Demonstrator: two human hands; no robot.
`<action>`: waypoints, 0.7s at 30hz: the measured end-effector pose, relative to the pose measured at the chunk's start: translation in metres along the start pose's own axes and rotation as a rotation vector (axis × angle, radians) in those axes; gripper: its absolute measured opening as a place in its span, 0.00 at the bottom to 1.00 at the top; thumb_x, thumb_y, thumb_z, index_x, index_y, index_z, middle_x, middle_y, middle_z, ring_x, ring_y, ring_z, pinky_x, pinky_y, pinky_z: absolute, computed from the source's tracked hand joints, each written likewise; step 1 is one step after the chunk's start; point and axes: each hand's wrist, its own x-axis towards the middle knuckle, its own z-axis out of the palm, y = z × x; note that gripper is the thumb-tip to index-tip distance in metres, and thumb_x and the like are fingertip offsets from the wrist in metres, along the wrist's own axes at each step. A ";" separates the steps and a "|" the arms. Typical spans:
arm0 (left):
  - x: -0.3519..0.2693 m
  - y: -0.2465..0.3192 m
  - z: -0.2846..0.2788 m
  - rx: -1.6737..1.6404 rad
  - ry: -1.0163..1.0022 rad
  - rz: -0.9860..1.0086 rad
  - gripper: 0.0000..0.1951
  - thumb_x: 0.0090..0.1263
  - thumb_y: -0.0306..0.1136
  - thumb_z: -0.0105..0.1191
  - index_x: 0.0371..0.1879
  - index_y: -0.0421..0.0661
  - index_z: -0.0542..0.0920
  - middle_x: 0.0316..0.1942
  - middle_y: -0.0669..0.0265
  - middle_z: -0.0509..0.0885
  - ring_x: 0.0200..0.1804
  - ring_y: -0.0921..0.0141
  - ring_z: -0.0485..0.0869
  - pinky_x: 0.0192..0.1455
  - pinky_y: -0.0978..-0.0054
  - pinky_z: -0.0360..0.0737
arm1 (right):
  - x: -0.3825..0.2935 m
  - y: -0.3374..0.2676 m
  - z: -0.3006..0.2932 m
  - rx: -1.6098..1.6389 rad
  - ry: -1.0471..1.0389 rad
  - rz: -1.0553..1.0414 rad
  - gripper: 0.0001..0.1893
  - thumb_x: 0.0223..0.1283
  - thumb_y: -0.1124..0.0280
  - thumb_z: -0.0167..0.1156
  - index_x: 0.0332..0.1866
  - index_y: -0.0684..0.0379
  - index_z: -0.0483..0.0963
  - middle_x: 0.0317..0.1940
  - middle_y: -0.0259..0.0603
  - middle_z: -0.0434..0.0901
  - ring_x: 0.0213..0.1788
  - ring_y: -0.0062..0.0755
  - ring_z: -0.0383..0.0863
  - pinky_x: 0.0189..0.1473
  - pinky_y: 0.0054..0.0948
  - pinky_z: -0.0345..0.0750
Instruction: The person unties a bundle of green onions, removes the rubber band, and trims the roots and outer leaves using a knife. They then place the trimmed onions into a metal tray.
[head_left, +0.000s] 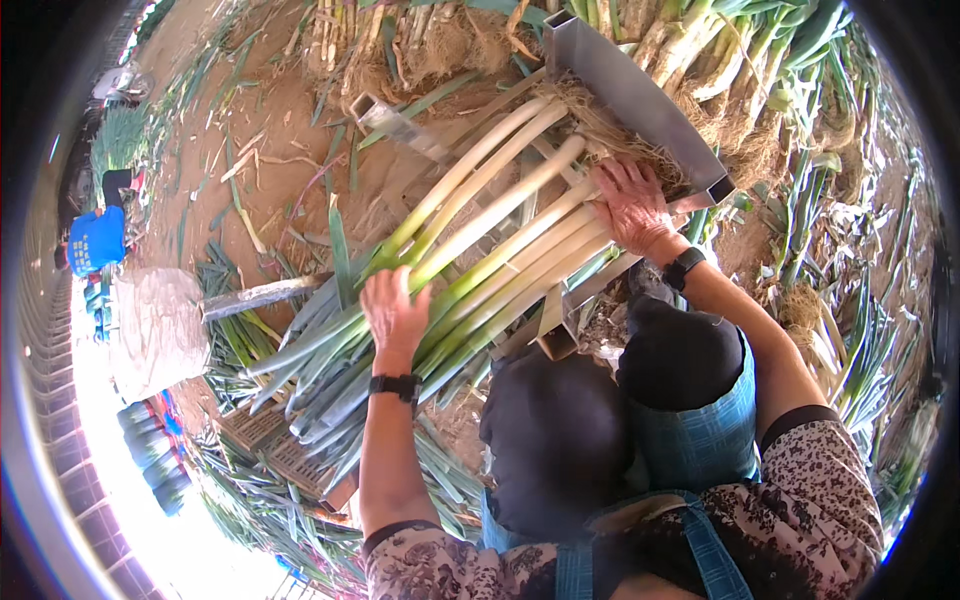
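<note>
Several long green onions lie side by side across a metal frame stand, pale stalks toward the upper right and leaves toward the lower left. My left hand is closed over them where the white turns green. At the root end, my right hand bends its fingers over the stalks; its fingertips are partly lost among the roots. A grey metal channel stands upright just beyond the shaggy roots. The leaves hang past my left wrist.
More green onions with roots are heaped beyond the channel. A metal bar sticks out at left. Slatted crates lie under the leaves. A person in a blue top is far left, near a white sack. Leaf scraps litter the dirt floor.
</note>
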 end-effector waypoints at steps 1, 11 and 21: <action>-0.001 -0.003 -0.006 0.020 0.047 -0.016 0.21 0.57 0.41 0.65 0.48 0.45 0.78 0.43 0.59 0.78 0.50 0.56 0.76 0.56 0.56 0.70 | -0.002 0.004 0.001 -0.025 -0.015 0.011 0.26 0.61 0.56 0.55 0.62 0.59 0.68 0.62 0.46 0.68 0.68 0.50 0.63 0.69 0.50 0.59; 0.010 0.032 -0.056 -0.063 0.306 0.190 0.22 0.60 0.37 0.67 0.50 0.43 0.77 0.45 0.55 0.77 0.49 0.53 0.76 0.54 0.52 0.72 | 0.005 -0.008 -0.008 -0.175 -0.025 -0.006 0.27 0.67 0.52 0.51 0.66 0.57 0.66 0.65 0.46 0.68 0.69 0.49 0.63 0.71 0.53 0.57; 0.025 0.069 -0.146 0.117 0.380 0.220 0.25 0.53 0.35 0.67 0.51 0.45 0.74 0.38 0.62 0.71 0.44 0.62 0.72 0.50 0.60 0.68 | 0.014 -0.020 -0.011 -0.132 -0.001 -0.090 0.26 0.64 0.54 0.50 0.62 0.59 0.66 0.60 0.48 0.69 0.65 0.51 0.65 0.67 0.51 0.60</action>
